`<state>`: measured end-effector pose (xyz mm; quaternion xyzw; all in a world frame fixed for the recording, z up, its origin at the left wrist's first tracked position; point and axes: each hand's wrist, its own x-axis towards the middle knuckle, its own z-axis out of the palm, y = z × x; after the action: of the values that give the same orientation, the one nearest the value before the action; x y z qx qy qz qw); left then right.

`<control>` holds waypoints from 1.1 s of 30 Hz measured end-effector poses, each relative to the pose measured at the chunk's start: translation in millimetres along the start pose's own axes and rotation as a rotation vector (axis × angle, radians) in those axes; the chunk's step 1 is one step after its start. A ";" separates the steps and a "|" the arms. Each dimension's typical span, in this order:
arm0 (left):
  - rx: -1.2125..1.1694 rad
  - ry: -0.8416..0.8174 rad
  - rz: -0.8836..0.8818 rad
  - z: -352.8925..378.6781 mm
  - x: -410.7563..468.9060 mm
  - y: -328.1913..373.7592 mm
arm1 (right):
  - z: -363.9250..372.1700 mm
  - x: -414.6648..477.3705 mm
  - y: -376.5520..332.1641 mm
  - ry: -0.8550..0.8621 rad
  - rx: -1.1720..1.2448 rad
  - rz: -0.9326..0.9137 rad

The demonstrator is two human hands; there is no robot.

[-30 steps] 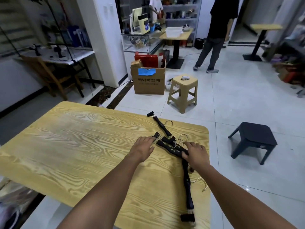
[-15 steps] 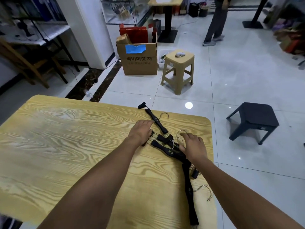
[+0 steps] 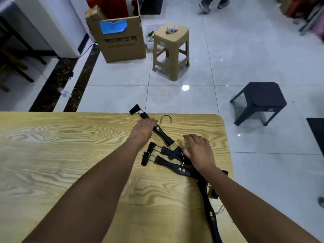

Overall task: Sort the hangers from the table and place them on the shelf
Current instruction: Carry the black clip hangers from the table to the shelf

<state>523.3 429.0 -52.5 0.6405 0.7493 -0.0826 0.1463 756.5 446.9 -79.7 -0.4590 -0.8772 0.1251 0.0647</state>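
Barely begun: hangers (image 3: pixel 180 170) heaped on table (image 3: pixel 70 146), right of centre, none shelved. Left hand (image 3: pixel 143 128) flat on farthest hanger (image 3: pixel 164 134); right hand (image 3: pixel 199 149) grip unclear.

At the wooden table's (image 3: pixel 70 155) far right corner, the left hand (image 3: pixel 144 128) lies flat on the farthest black clip hanger (image 3: pixel 164 135). The right hand (image 3: pixel 199 150) covers the nearer tangled hangers (image 3: pixel 182 170), its grip hidden.

Pale wood-grain table (image 3: pixel 70 155): one. Black clip hangers with metal hooks (image 3: pixel 182 170): four countable, tangled by the table's right edge; overlap may hide more. Bare hands: two, left hand (image 3: pixel 142 130), right hand (image 3: pixel 199 149). Plastic stools: two, tan stool (image 3: pixel 171 42), dark grey stool (image 3: pixel 263 97). Brown cardboard box (image 3: pixel 122 46): one.
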 end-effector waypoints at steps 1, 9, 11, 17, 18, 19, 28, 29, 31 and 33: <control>0.040 -0.021 0.010 2.5 4.2 -2.9 | 2.8 0.0 -0.2 0.018 -0.006 -0.003; 0.237 -0.019 0.109 6.5 34.1 -12.5 | 11.6 4.1 6.7 0.041 -0.014 0.001; 0.253 -0.029 0.121 4.0 33.4 -16.0 | 10.1 4.5 7.4 0.051 -0.011 0.015; 0.161 -0.005 -0.033 -11.1 11.3 -41.2 | -1.4 -0.9 8.8 0.058 0.003 -0.019; 0.135 0.017 -0.073 -15.4 4.8 -44.7 | -3.9 -3.5 9.0 0.067 -0.001 -0.023; 0.097 0.048 -0.107 -20.0 -2.3 -47.5 | -6.4 -7.2 8.6 0.069 -0.003 -0.023; -0.184 0.180 -0.231 -47.9 -45.7 -24.7 | -14.8 -58.2 -6.6 -0.097 -0.115 0.000; -0.219 0.200 -0.227 -47.3 -49.9 -18.5 | -14.2 -63.7 -9.4 -0.142 -0.125 0.008; -0.246 0.232 -0.212 -45.2 -58.7 -5.0 | -11.6 -70.7 -14.0 -0.269 -0.128 0.030; -0.258 0.262 -0.189 -39.0 -66.7 6.9 | -10.4 -75.0 -18.7 -0.314 -0.155 0.030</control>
<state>534.7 379.8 6.4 0.5484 0.8232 0.0846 0.1200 786.9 376.7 -64.5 -0.4504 -0.8766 0.1282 -0.1109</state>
